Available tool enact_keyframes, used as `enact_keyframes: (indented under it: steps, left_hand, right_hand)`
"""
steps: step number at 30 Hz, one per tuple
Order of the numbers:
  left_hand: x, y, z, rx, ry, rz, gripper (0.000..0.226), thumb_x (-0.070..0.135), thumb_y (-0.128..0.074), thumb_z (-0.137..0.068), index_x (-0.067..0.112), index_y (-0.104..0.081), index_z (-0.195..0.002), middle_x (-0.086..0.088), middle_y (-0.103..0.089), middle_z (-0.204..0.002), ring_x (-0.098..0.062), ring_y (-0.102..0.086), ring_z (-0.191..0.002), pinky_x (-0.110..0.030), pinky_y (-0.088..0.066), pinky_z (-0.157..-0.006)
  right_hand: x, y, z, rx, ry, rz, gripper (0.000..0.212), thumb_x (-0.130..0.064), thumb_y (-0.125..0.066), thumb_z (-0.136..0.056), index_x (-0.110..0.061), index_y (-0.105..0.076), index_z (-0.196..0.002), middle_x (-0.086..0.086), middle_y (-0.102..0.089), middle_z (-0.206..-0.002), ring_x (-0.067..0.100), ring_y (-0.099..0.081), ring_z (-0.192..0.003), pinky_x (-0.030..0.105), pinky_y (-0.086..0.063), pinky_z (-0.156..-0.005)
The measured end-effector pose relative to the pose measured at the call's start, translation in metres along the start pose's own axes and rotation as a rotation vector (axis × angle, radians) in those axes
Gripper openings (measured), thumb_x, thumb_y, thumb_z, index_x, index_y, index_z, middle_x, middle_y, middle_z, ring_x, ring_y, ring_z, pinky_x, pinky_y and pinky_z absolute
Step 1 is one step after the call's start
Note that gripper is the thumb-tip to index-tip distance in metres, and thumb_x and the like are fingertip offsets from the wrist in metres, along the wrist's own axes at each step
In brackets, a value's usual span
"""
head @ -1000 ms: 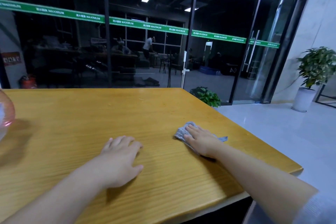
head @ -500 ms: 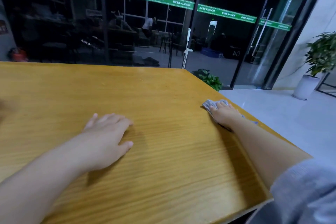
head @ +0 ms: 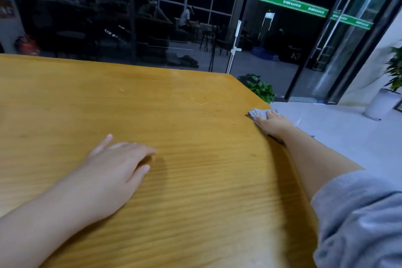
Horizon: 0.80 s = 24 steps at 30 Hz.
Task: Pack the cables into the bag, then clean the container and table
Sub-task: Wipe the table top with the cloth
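Pressing flat-fingered, right hand [head: 274, 123] pins crumpled cloth [head: 256, 113] at table [head: 195, 98] edge; left hand [head: 117, 165] spread.

Smooth, satin grained wood table [head: 174, 98]; nubby grey cloth [head: 256, 113]; ribbed knit sleeve [head: 359, 220]

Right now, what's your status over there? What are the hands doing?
Right hand flat on grey cloth, pressing it at the table edge. Left hand resting open on the wood. Nothing in the way.
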<state>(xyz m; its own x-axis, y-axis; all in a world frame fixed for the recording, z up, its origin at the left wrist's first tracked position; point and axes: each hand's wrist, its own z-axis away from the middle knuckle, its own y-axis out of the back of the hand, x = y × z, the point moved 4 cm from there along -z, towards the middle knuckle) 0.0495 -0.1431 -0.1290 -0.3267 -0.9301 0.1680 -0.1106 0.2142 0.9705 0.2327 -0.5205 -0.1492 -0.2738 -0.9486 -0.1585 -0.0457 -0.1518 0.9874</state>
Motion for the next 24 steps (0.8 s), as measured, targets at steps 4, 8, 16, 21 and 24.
enact_keyframes:
  steps: [4, 8, 16, 21, 24]
  left_hand:
    - [-0.003, -0.001, -0.004, 0.022, -0.005, 0.009, 0.039, 0.035, -0.023, -0.099, 0.046, -0.023, -0.136, 0.03, -0.03, -0.139, 0.008, -0.015, -0.136, -0.021, 0.008, -0.109]
    - [-0.005, -0.001, -0.005, 0.063, 0.008, 0.071, 0.042, 0.038, -0.015, -0.096, 0.043, -0.032, -0.135, 0.027, -0.038, -0.136, 0.006, -0.019, -0.136, -0.018, 0.009, -0.106]
    - [-0.004, -0.001, -0.005, 0.058, 0.017, 0.081, 0.064, 0.046, -0.002, -0.08, 0.041, -0.034, -0.136, 0.024, -0.04, -0.137, 0.004, -0.019, -0.137, -0.018, 0.008, -0.106]
    - [-0.002, -0.001, -0.003, 0.012, 0.014, 0.09, 0.049, 0.039, -0.01, -0.092, 0.042, -0.035, -0.135, 0.025, -0.041, -0.136, 0.004, -0.02, -0.137, -0.02, 0.006, -0.109]
    - [0.0, -0.001, -0.002, -0.005, 0.02, 0.013, 0.04, 0.036, -0.017, -0.099, 0.043, -0.029, -0.136, 0.027, -0.035, -0.139, 0.005, -0.017, -0.137, -0.023, 0.005, -0.112]
  right_hand:
    - [-0.002, 0.004, -0.022, -0.007, 0.007, -0.017, 0.076, -0.068, -0.025, -0.086, -0.013, -0.037, -0.138, 0.003, -0.035, -0.146, 0.026, -0.032, -0.135, 0.046, -0.031, -0.107]
    - [-0.008, 0.006, -0.039, -0.044, 0.045, -0.049, 0.073, -0.067, -0.03, -0.086, -0.013, -0.041, -0.134, 0.006, -0.036, -0.146, 0.028, -0.036, -0.131, 0.047, -0.034, -0.104]
    - [-0.031, 0.003, -0.039, -0.088, 0.15, -0.072, 0.043, -0.055, -0.031, -0.093, -0.019, -0.05, -0.106, 0.006, -0.048, -0.126, 0.027, -0.046, -0.114, 0.045, -0.038, -0.096]
    - [-0.053, -0.003, -0.008, -0.099, 0.25, -0.034, 0.034, -0.047, -0.03, -0.096, -0.02, -0.048, -0.106, 0.004, -0.05, -0.121, 0.025, -0.044, -0.119, 0.04, -0.037, -0.094]
    - [-0.063, -0.006, 0.014, -0.108, 0.287, -0.006, 0.05, -0.05, -0.027, -0.097, -0.02, -0.039, -0.136, 0.002, -0.035, -0.148, 0.022, -0.03, -0.137, 0.04, -0.028, -0.107]
